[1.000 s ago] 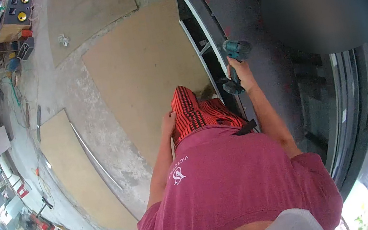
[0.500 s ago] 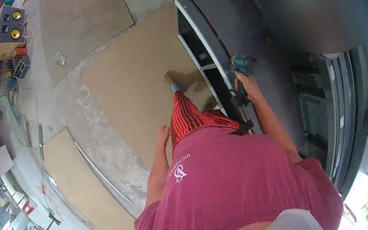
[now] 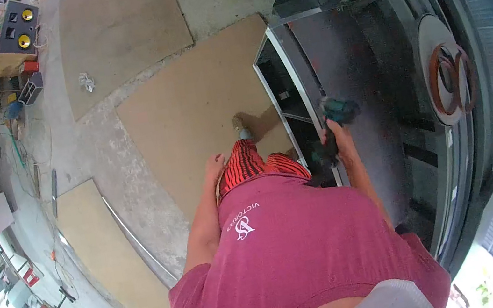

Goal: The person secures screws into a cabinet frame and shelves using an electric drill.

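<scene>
View from above of a person in a magenta shirt and red-and-black striped trousers, standing on a tan board laid over the concrete floor.

The right hand is clamped around the grip of a teal cordless drill. The drill is carried beside the upper edge of a dark cabinet, over its black top panel; the drill's head is blurred, and whether the tool touches the cabinet cannot be told. The cabinet's pale front edge frames open compartments that face the person's legs.

The left hand hangs free at the left thigh, well apart from the right hand. It holds nothing; its fingers look loosely curled, neither spread nor closed on anything.

One shoe shows ahead of the striped trousers, on the tan board near the cabinet's base.

Surroundings: a second tan board lies farther off, with a small white bundle on the concrete beside it. A third board lies to the left, edged by a pale strip. A wooden speaker box with yellow cones stands among clutter at upper left. A round disc with reddish rings sits at the right, beyond the cabinet.
</scene>
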`<control>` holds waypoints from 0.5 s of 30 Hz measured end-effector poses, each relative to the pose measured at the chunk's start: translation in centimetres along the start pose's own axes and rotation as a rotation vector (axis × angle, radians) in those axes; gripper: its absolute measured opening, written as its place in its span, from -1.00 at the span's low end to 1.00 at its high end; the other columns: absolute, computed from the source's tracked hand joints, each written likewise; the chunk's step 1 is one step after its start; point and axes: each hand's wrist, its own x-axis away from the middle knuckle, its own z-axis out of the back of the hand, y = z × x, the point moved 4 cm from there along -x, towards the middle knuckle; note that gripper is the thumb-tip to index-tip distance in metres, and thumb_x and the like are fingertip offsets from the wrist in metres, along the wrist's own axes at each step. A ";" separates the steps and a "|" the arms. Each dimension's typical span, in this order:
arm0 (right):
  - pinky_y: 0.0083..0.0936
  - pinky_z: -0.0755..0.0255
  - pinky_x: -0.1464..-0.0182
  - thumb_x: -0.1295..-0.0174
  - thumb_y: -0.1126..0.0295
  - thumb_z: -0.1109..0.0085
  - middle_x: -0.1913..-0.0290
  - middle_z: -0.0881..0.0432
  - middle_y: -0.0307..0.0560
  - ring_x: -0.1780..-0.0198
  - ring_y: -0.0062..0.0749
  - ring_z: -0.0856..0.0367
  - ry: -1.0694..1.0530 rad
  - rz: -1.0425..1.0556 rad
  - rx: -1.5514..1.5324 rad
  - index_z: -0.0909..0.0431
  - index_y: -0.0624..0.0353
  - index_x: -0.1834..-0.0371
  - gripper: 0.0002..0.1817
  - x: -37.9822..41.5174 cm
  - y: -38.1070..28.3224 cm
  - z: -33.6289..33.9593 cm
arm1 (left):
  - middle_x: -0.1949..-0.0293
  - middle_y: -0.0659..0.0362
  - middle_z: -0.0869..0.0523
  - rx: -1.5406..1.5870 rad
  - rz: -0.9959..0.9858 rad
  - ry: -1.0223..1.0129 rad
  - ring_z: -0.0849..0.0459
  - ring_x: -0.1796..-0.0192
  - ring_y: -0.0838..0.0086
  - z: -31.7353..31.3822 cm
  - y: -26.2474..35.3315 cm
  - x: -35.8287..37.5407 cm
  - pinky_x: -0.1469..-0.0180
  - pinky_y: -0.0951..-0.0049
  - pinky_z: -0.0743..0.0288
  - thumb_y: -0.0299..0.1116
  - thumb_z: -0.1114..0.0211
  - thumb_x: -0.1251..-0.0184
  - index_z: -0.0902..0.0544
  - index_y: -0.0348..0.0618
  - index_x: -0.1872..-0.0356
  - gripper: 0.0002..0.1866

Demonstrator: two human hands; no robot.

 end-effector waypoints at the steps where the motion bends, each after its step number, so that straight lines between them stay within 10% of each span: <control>1: -0.52 -0.35 0.52 -0.16 0.22 -0.08 0.61 -0.49 -0.22 0.60 -0.52 -0.45 -0.002 0.011 -0.017 -0.47 0.17 0.34 -0.77 -1.1 -0.8 -1.5 | 0.14 0.08 -0.58 -0.085 0.058 0.010 -0.58 0.30 0.42 1.4 0.3 -0.1 0.25 0.44 -0.47 -0.09 -0.07 -0.28 -0.37 -0.16 -0.14 -0.51; 15: -0.48 -0.35 0.58 -0.11 0.22 -0.15 0.65 -0.47 -0.18 0.65 -0.45 -0.46 -0.025 0.194 0.009 -0.47 0.15 0.50 -0.77 -13.7 -7.3 -12.7 | 0.32 0.09 -0.62 0.135 0.116 0.234 -0.60 0.41 0.42 8.9 -0.9 0.3 0.39 0.50 -0.49 -0.17 -0.12 -0.21 -0.46 -0.33 -0.03 -0.53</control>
